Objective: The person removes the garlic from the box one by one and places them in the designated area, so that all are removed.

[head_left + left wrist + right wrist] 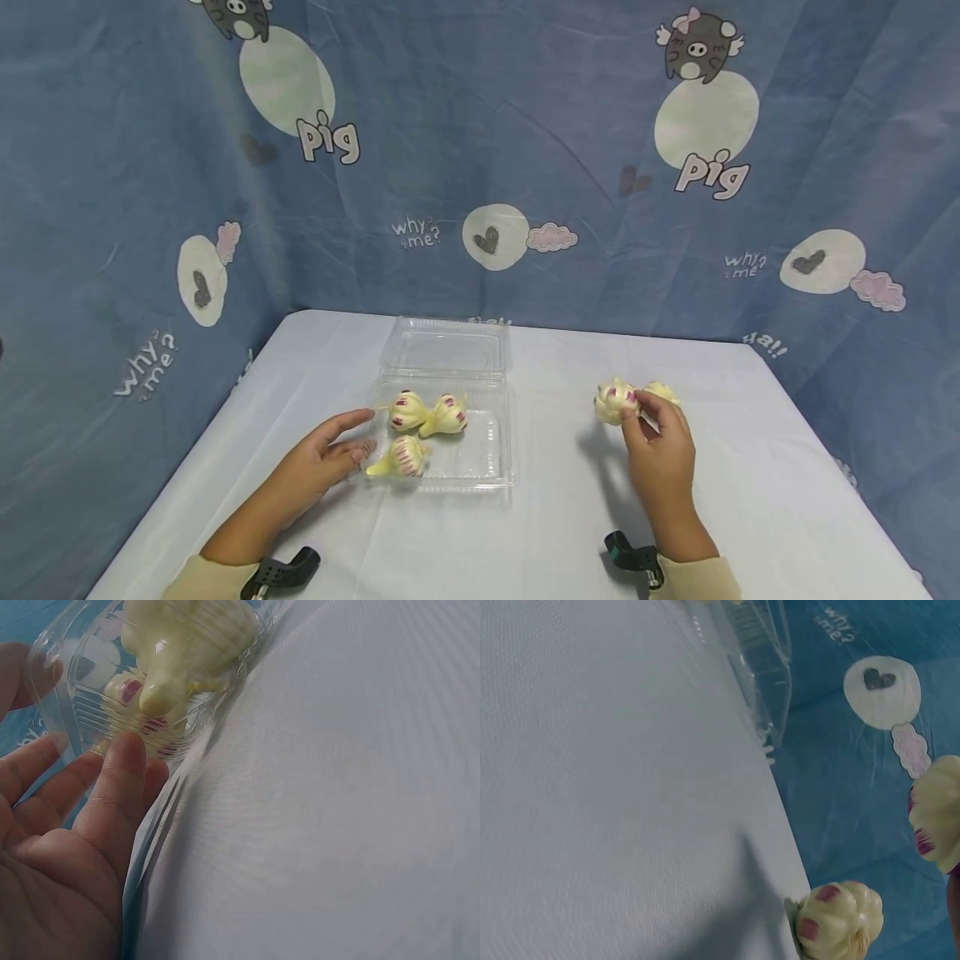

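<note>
A clear plastic clamshell box [487, 446] lies on the white table with its lid [447, 346] folded back. Inside, toward the left, are three garlic bulbs [405, 457], pale yellow with purple streaks. My left hand [324, 454] is at the box's left side, fingers extended and apart, with fingertips [124, 754] right at the ribbed wall. To the right of the box, my right hand [663, 454] pinches a garlic bulb [617, 401] above the table. Behind that hand another garlic bulb [663, 390] sits on the table, partly hidden in the head view.
A white cloth covers the table [555, 517]. Blue printed fabric [600, 275] hangs behind it and along the sides. Each wrist wears a dark camera mount [281, 573], close over the front of the table.
</note>
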Tool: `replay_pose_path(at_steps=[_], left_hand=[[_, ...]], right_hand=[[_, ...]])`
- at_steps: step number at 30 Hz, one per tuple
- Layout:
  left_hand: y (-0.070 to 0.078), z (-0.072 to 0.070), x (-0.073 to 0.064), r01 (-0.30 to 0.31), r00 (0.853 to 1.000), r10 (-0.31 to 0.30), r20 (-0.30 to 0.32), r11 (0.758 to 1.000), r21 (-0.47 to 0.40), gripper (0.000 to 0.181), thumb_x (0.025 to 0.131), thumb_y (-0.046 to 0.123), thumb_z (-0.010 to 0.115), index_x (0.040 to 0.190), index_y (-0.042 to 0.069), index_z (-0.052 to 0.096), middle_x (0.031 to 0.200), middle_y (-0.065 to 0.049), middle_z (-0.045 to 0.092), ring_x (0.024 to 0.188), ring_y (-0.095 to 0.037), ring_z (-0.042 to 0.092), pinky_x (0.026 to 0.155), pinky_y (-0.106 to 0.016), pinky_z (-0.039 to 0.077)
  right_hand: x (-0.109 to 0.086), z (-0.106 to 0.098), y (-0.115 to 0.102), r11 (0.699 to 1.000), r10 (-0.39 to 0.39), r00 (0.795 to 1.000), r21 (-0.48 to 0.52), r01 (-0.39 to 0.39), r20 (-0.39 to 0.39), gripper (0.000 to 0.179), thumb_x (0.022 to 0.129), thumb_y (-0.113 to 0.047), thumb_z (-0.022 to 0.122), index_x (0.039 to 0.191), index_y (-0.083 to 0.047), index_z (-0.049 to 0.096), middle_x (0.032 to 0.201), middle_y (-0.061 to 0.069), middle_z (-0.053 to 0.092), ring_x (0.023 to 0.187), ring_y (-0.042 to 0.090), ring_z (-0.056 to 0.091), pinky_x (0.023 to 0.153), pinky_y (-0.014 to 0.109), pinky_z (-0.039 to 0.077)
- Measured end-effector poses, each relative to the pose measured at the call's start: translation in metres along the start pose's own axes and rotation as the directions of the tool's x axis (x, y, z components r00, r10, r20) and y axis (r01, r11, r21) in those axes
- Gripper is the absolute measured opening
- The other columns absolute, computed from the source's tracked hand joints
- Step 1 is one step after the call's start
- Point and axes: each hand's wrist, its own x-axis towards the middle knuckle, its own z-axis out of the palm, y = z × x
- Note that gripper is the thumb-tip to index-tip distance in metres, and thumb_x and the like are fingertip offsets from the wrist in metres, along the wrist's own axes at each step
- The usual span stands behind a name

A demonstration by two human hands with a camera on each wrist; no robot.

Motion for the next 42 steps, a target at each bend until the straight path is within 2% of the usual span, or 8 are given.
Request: replay_pose_path(at_steps=[7,13,18,27,36,42], left_hand=[[-0.001,-0.001,-0.001,0.006,1.0,-0.006,-0.009,1.0,0.0,0.065,0.102,0.023,0.07,0.158,0.008,0.04,0.169,-0.017,0.029,0.145,-0.041,0.046,0.096,-0.017,0.052],[-0.003,-0.001,-0.001,-0.002,1.0,0.002,0.002,1.0,-0.002,0.065,0.103,0.023,0.069,0.159,0.009,0.039,0.169,-0.02,0.027,0.145,-0.043,0.046,0.096,-0.018,0.052],[-0.003,-0.002,0.0,-0.009,1.0,0.009,0.009,1.0,-0.007,0.064,0.104,0.022,0.069,0.159,0.009,0.039,0.17,-0.018,0.027,0.145,-0.042,0.045,0.097,-0.018,0.052],[-0.002,-0.002,0.0,0.001,1.0,-0.001,0.002,1.0,-0.002,0.066,0.103,0.022,0.069,0.159,0.008,0.038,0.169,-0.018,0.029,0.143,-0.033,0.05,0.096,-0.018,0.052],[0.001,-0.001,-0.001,-0.016,1.0,0.016,0.012,1.0,-0.015,0.065,0.103,0.021,0.069,0.159,0.006,0.038,0.169,-0.023,0.027,0.144,-0.047,0.045,0.096,-0.019,0.053],[-0.002,-0.002,0.0,-0.004,1.0,0.004,0.008,1.0,-0.018,0.065,0.103,0.02,0.069,0.159,0.007,0.038,0.169,-0.018,0.028,0.145,-0.044,0.044,0.096,-0.019,0.052]], right_hand=[[0.003,-0.007,0.003,1.0,0.031,0.999,-0.001,-0.031,-0.034,0.028,0.097,0.0,0.07,0.125,0.005,0.067,0.126,0.014,0.063,0.123,0.031,0.064,0.092,0.007,0.048],[0.005,-0.015,0.005,0.996,0.069,0.996,-0.047,-0.072,-0.057,0.03,0.1,-0.006,0.068,0.128,0.004,0.065,0.126,0.013,0.062,0.125,0.031,0.063,0.092,0.006,0.047],[0.008,-0.02,0.007,0.994,0.077,0.994,-0.072,-0.083,-0.081,0.031,0.1,-0.006,0.068,0.129,0.004,0.065,0.126,0.013,0.063,0.125,0.03,0.063,0.092,0.006,0.048],[0.013,-0.027,0.008,0.99,0.097,0.99,-0.088,-0.106,-0.107,0.031,0.102,-0.01,0.066,0.128,0.004,0.065,0.128,0.015,0.063,0.125,0.028,0.062,0.092,0.005,0.047],[0.015,-0.036,0.011,0.982,0.135,0.982,-0.111,-0.15,-0.129,0.032,0.102,-0.014,0.065,0.129,0.003,0.066,0.127,0.012,0.064,0.125,0.026,0.062,0.092,0.005,0.047],[0.015,-0.038,0.011,0.974,0.154,0.979,-0.145,-0.173,-0.134,0.033,0.103,-0.018,0.065,0.13,0.0,0.066,0.129,0.012,0.064,0.129,0.027,0.062,0.094,0.007,0.047]])
